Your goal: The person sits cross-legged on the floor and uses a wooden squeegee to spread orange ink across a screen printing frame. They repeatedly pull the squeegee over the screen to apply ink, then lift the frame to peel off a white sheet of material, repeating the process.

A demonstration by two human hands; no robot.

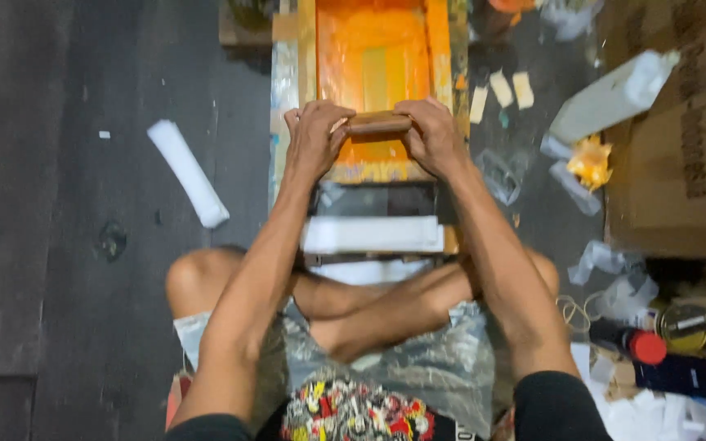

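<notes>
Hands, left (314, 140) and right (432, 135), grip wooden squeegee (378, 123) ends, its long axis lying left-right across orange screen frame (373, 49).

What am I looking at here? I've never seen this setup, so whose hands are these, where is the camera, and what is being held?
The one picture comes from a camera worn on a person's head, looking down. The person sits cross-legged on a dark floor. The left hand and right hand grip the two ends of a wooden bar, which rests on an orange-stained screen in a wooden frame. A white strip lies just below the frame. A white roll lies to the left, a cardboard box and scraps to the right.
</notes>
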